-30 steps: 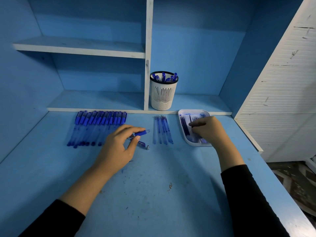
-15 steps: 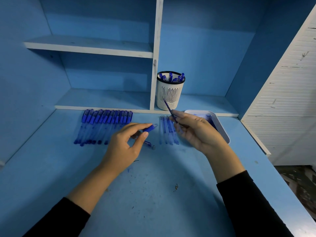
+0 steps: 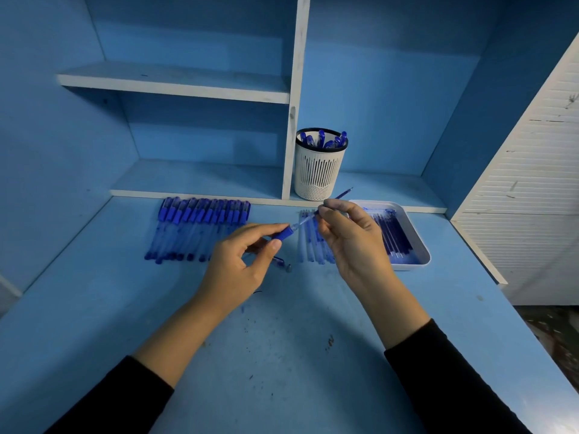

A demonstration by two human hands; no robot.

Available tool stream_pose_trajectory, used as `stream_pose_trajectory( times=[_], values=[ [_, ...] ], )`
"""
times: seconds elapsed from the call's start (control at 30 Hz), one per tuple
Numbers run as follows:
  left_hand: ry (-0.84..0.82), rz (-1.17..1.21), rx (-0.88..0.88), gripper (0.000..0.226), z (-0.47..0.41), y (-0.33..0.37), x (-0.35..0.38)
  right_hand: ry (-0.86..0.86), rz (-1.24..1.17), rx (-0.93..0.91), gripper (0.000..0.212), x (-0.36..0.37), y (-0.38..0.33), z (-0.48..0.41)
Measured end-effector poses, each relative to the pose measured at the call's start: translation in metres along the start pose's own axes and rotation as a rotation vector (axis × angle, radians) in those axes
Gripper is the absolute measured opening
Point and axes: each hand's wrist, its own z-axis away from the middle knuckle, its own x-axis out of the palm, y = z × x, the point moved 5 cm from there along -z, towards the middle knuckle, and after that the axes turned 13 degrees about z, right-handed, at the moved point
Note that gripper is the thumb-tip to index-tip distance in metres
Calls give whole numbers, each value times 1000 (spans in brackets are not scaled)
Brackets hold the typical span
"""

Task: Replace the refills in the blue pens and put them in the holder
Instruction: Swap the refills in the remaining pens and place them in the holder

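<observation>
My left hand (image 3: 241,264) pinches a blue pen barrel (image 3: 283,234) by its grip, open end pointing up right. My right hand (image 3: 351,242) pinches a thin blue refill (image 3: 342,194), whose lower end meets the barrel's mouth while its tip sticks out toward the holder. A small pen tip piece (image 3: 286,267) lies on the desk under my hands. A row of several capped blue pens (image 3: 200,227) lies at the back left. Several refills (image 3: 308,242) lie side by side behind my right hand. The white slotted holder (image 3: 319,170) on the low shelf has several pens in it.
A white tray (image 3: 418,242) with several refills sits to the right of my right hand. A white upright divider (image 3: 293,98) stands beside the holder. The blue desk (image 3: 282,355) ends at a white slatted panel (image 3: 532,189) on the right.
My right hand left the tray with a refill and carried it left to the barrel in my left hand. My left hand lifted the barrel slightly off the desk.
</observation>
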Motion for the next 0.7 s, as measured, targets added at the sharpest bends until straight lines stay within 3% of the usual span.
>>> stream_pose_trajectory(
  times=[0.1, 0.27, 0.5, 0.7],
  values=[
    [-6, -7, -1, 27, 0, 1, 0, 19, 83, -58, 13, -1, -1, 2],
    [13, -6, -19, 27, 0, -4, -4, 62, 322, -308, 10, 1, -16, 12],
    [12, 23, -32, 27, -1, -3, -2, -42, 636, -522, 16, 18, -13, 27],
    [3, 17, -25, 31, -2, -5, -3, 110, 705, -601, 14, 16, -6, 29]
  ],
)
